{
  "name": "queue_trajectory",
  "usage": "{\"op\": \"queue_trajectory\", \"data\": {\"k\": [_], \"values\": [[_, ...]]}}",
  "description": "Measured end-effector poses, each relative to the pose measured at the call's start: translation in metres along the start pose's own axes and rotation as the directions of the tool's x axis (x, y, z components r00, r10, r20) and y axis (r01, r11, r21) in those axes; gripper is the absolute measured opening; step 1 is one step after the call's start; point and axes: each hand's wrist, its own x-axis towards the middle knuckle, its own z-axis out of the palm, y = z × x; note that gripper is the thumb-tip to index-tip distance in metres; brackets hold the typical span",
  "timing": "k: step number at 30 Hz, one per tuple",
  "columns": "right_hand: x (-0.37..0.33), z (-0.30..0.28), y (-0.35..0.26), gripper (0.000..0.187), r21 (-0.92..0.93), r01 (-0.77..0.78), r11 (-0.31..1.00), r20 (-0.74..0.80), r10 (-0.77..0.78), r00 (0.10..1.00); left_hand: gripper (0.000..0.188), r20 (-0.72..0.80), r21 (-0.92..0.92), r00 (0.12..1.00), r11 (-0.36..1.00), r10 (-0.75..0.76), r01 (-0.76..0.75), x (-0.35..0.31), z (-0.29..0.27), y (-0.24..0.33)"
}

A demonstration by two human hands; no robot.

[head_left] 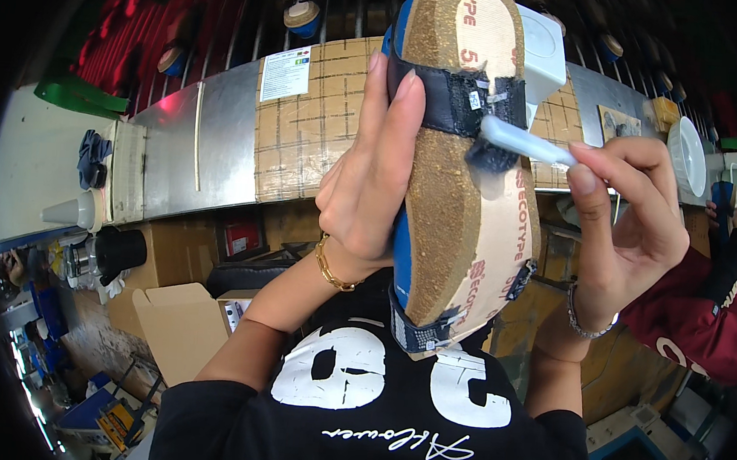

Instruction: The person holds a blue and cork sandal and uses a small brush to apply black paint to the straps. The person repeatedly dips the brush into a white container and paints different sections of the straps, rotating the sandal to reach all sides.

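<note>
Bare metal shows on the desk (164,160) at our left, with cardboard (305,153) over its middle. Next comes our left hand (371,175), a chain bracelet (328,266) at its wrist; its grip is closed on the left side of a sandal (441,235), partly hidden behind it. We have the sandal up in front of our black shirt (389,428), sole toward us, a blue form (400,249) showing along its left edge. Held from one side, it could twist, we judge, if pressed hard near its right edge.

Across the sole runs a black strap (441,103), its ragged ends near the middle; stroked the wrong way, they could lift or catch the bristles (489,160). Those look dark and blurred, and we cannot tell whether they touch the sole. If they carry anything wet, too much could smear the pale panel (497,200).

Our right hand (639,215) pinches the brush (528,143) by its handle's far end, so its head could swing wide. A loose bracelet (591,324) hangs there and might drag. Farther right are a white bowl (688,158) and a co-worker (696,317) in maroon.
</note>
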Motion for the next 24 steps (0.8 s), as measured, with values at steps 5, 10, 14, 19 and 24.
{"op": "queue_trajectory", "data": {"k": [5, 10, 14, 19, 24], "values": [[-0.002, 0.002, -0.012, 0.021, -0.177, 0.102, 0.979, -0.062, -0.115, 0.991, 0.053, 0.012, -0.004, 1.000, 1.000, 0.015, -0.015, 0.001, -0.003, 0.001], [0.000, 0.001, -0.006, 0.024, -0.185, 0.172, 0.968, -0.094, -0.191, 0.977, 0.054, 0.027, -0.009, 0.999, 1.000, 0.030, -0.030, 0.003, -0.003, 0.003], [0.004, -0.007, 0.007, 0.026, -0.039, 0.204, 0.978, -0.002, -0.205, 0.979, 0.055, 0.036, -0.017, 0.999, 0.999, 0.035, -0.034, 0.002, -0.004, 0.005], [0.005, -0.015, 0.013, 0.026, 0.050, 0.187, 0.981, 0.090, -0.190, 0.978, 0.056, 0.031, -0.007, 0.999, 0.999, 0.037, -0.037, 0.005, -0.003, 0.005], [-0.002, -0.019, 0.014, 0.027, 0.081, 0.140, 0.987, 0.132, -0.149, 0.980, 0.057, -0.010, 0.020, 1.000, 1.000, 0.004, -0.004, 0.004, -0.004, 0.003]]}}
